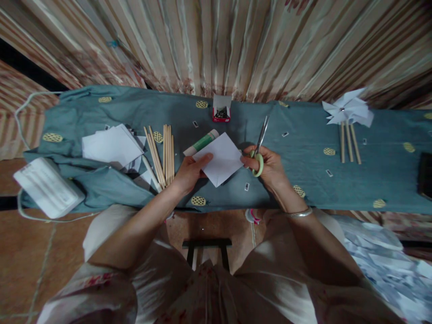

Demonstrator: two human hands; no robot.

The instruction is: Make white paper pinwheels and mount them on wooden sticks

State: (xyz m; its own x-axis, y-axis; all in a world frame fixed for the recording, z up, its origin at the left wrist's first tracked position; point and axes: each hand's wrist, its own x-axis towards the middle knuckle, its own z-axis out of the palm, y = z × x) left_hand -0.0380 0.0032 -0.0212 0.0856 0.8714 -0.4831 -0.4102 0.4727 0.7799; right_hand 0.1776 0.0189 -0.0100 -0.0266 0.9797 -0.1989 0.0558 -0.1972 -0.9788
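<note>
Striped curtain (202, 45) hangs along the far edge of one long, cloth-covered tabletop (310, 135), and one open red box (221, 110) stands close to that edge. Far left of the box, one white case (49, 186) with a cable sits by the near edge. Next, still left of it, come one pile of papers (113, 144), too overlapped to count, one white rod (151, 173) and about six wooden sticks (168, 153). Left and nearward of the box, the left hand (191, 173) pinches a corner of one white square (221, 157), which covers part of one green-tipped tube (201, 142) and lies nearward of the box. Right and nearward of it, the right hand (268, 166) grips one pair of scissors (260, 144), blades nearly together, thumb at the square's right corner. Further right of the box, a broad stretch of cloth leaves room before overlapping paper pinwheels (347, 108) on three sticks.
</note>
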